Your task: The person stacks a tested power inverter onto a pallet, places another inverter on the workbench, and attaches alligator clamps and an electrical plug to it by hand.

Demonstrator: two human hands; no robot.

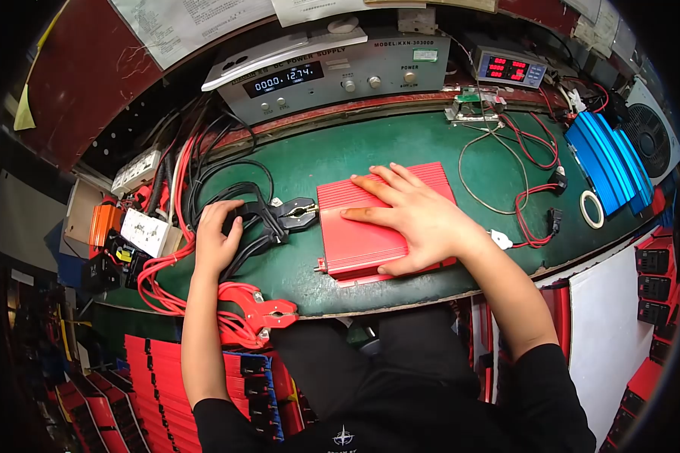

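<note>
A: Item one, your left hand [219, 234]?
B: Curled round the handle end of the black clamp [298, 216], among black cables [196, 183]. The clamp's jaws point at the left end of the red box [355, 243]; whether they bite on anything there, I cannot tell.
A: Item two, your right hand [415, 219]?
B: Laid palm down on the ribbed top of the red box, fingers spread, not clenched.
A: Item three, the red box itself?
B: One, flat on the green surface [332, 155], in front of you, near the front edge. A small red post shows at its lower left corner.
A: To your left?
B: One red clamp [273, 314] at the front edge, below the black clamp; red cables [159, 266] looping up beside a white socket block [145, 232]; one orange box [107, 224].
A: To your right?
B: Thin red and black leads [523, 215] with black plugs; one white ring [583, 208]; blue ribbed cases [606, 164]; one fan [648, 131] behind those.
A: At the back?
B: One grey power supply [332, 75], display lit; right of it, one small meter [511, 69] with red digits.
A: Below the surface?
B: Rows of red cases [157, 385], on your left side.
</note>
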